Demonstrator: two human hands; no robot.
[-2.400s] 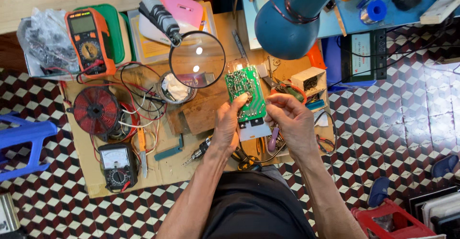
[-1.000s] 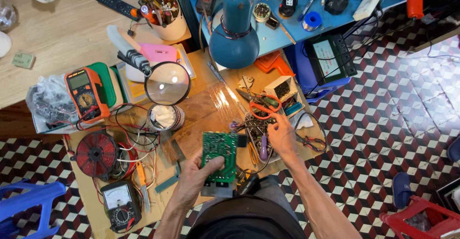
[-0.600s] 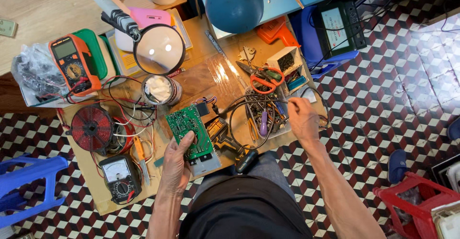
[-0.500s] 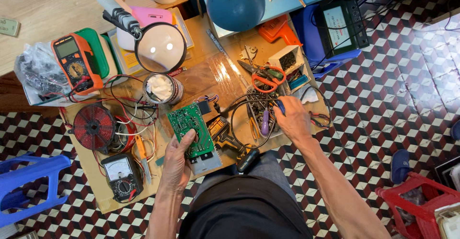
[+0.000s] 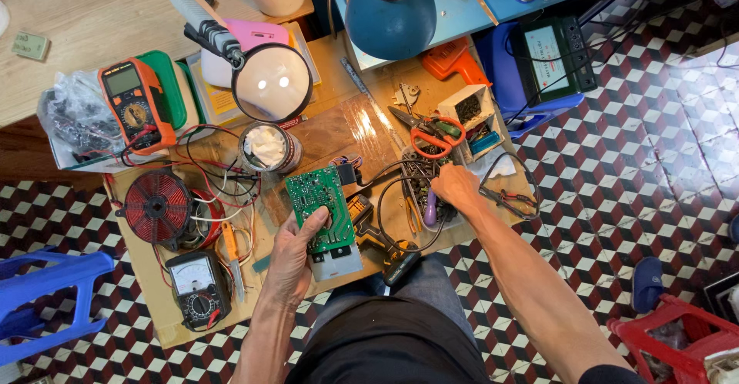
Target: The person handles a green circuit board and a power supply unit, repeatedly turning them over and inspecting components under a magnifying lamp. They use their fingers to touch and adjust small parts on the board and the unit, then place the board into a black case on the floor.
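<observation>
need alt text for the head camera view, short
Seen from above, a person's left hand holds a green circuit board over a cluttered wooden workbench, while the right hand reaches into a pile of hand tools. Around them lie a magnifier lamp, multimeters and a red copper coil.

A single head-worn camera looks almost straight down from well above the low wooden bench (image 5: 154, 307), taking in the whole worktop, the checkered floor (image 5: 631, 168) around it and the person's lap at the bottom edge. Both forearms enter from below, reaching upward in frame. There is no second view to share the scene.
</observation>
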